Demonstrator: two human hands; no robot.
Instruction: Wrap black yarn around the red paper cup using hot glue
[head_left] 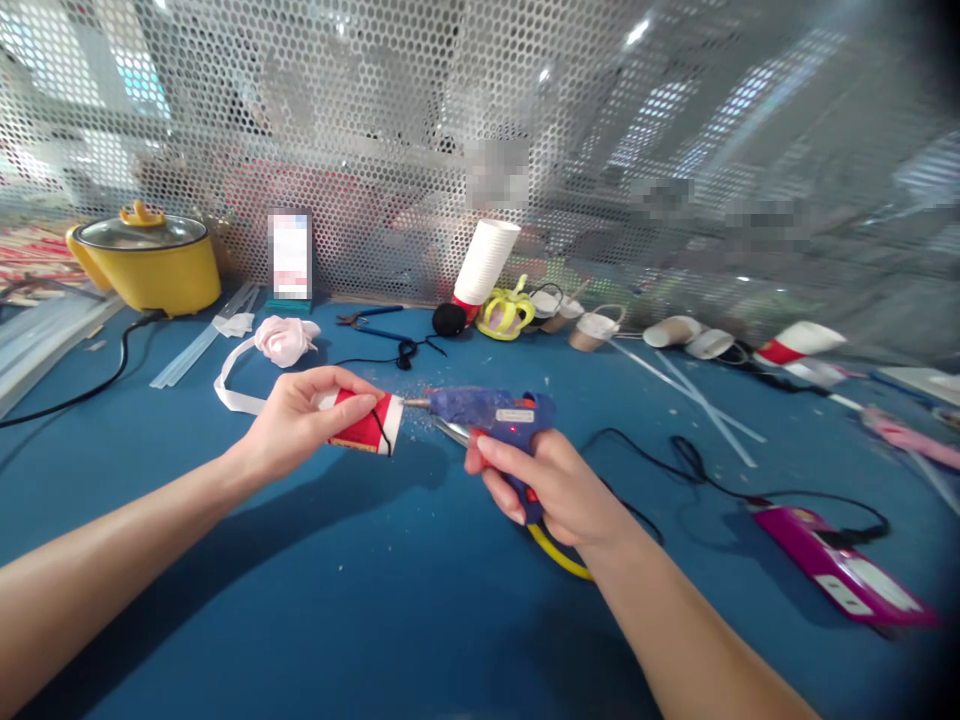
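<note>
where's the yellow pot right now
In the head view the yellow pot sits at the far left of the blue table, against the perforated metal screen, left of the pink fabric flower and well beyond the left hand.

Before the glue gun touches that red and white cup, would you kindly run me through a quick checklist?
1. Left hand grips the red and white paper cup, held on its side: ok.
2. Right hand holds the blue glue gun by the handle: ok.
3. Nozzle aimed at the cup's end: ok.
4. Nozzle touching the cup: cannot tell.
5. Red light on the gun lit: ok.
6. Left fingers close to the nozzle: not ok.
</note>
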